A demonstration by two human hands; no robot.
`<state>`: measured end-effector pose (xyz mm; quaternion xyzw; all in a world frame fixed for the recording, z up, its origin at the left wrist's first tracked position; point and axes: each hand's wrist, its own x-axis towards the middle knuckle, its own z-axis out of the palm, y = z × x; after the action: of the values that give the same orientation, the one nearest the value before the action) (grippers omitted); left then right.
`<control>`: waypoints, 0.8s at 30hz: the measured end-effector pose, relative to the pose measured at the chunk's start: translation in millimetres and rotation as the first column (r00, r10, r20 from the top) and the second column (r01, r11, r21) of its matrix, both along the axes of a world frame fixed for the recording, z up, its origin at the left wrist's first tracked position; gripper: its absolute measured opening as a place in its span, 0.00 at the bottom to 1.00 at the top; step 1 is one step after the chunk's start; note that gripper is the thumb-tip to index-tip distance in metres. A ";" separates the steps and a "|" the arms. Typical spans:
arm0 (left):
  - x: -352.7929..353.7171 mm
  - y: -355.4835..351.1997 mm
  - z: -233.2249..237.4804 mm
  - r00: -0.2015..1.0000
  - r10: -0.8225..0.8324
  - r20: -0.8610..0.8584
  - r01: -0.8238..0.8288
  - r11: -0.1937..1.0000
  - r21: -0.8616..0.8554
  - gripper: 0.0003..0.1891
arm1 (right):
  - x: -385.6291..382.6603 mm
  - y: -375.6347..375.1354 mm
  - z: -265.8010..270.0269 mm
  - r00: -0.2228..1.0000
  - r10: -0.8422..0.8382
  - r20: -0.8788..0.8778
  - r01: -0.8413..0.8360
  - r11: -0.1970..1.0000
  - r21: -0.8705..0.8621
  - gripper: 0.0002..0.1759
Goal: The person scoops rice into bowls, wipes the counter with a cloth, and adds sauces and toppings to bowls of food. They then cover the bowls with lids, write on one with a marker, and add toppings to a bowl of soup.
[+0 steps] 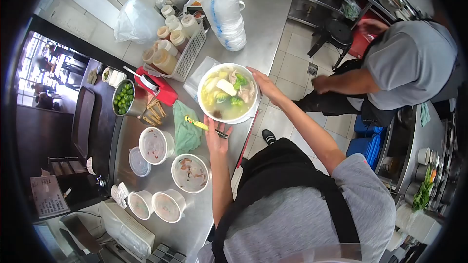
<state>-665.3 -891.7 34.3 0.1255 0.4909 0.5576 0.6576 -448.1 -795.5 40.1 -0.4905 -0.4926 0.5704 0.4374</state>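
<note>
A white bowl (pixel 228 92) of soup with broccoli, meat and pale pieces is held between both hands over the steel counter's edge. My right hand (pixel 264 85) is against its right rim, fingers closed on it. My left hand (pixel 218 135) supports the bowl from below at its lower edge; a yellow and black marker (pixel 204 127) lies across its fingers. A green cloth (pixel 187 129) lies on the counter left of that hand. Stacked clear plastic lids or bowls in a wrapper (pixel 226 19) stand above the bowl.
Covered containers (pixel 191 173) stand at lower left. A basket (pixel 191 51) holds sauce bottles. A metal pot (pixel 126 98) holds green limes, beside a red cloth-like item (pixel 163 87). A co-worker (pixel 407 63) in a grey shirt stands at right, near a black stool (pixel 337 33).
</note>
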 end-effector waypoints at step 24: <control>13.7 4.3 2.2 0.997 0.080 -0.015 -0.079 0.996 0.043 0.22 | 14.4 20.6 -17.3 0.967 0.162 -0.199 -0.176 0.983 -0.056 0.16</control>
<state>-651.6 -887.3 36.5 0.1245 0.4888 0.5926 0.6280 -433.7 -774.9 22.7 -0.4047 -0.4666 0.6681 0.4149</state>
